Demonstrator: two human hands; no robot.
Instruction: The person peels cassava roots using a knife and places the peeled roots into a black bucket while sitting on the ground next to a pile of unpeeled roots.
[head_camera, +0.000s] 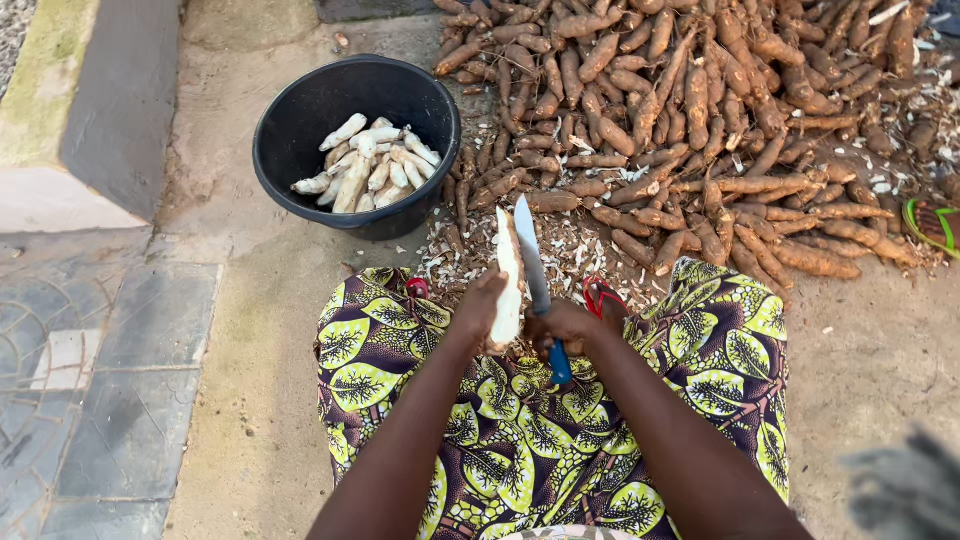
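So, fingers first: the left hand (478, 312) is wrapped shut around the lower end of a cassava root (508, 285), which is held upright over the lap and already looks white and bare on the side facing the camera. The right hand (562, 328) is clamped on the blue handle of a knife (533, 268), whose blade is laid right alongside the root, tip pointing away from the body.

Going outward, a litter of peel scraps (570, 250) is spread on the ground just past the knees. A black tub (357, 140) is set ahead and to the left, with maybe a dozen peeled white roots (368, 165) lying in its bottom, so it's nowhere near filled. The pile of unpeeled brown cassava (700, 110) ahead and to the right is huge by comparison. So only a small share can be counted as done, and most of it is left.
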